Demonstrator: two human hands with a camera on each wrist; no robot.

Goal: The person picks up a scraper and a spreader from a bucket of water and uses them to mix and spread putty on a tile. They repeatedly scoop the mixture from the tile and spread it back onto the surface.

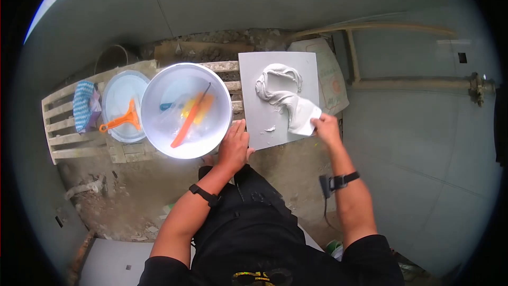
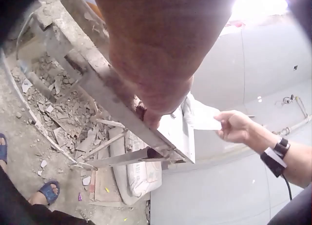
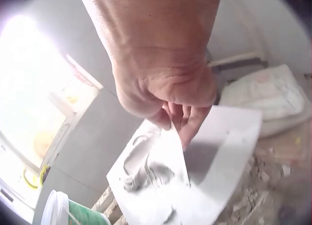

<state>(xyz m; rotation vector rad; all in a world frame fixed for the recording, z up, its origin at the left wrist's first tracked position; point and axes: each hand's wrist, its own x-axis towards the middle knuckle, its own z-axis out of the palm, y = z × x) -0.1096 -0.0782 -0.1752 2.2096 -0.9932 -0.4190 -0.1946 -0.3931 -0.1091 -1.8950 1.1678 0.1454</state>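
Note:
In the head view my right hand (image 1: 326,127) pinches a thin white rectangular plastic scraper (image 1: 305,117) between thumb and fingers. Its far edge meets a thick smear of grey-white putty (image 1: 279,93), which curls in a loop over the pale square board (image 1: 251,127). In the right wrist view the scraper (image 3: 171,149) stands tilted over the board. My left hand (image 1: 233,147) rests at the board's near left corner, fingers pointing forward between board and bucket, thumb near the front edge. The left wrist view largely hides those fingers behind the forearm.
Left of the board, a white bucket (image 1: 151,137) holds an orange-handled tool (image 1: 186,127) and plastic wrapping. An orange scraper (image 1: 127,118) lies on a round lid (image 1: 114,92), beside a blue-and-white chevron pack (image 1: 83,107). The slatted bench (image 1: 66,139) stands over rubble (image 2: 63,108); pipes (image 1: 413,83) run at right.

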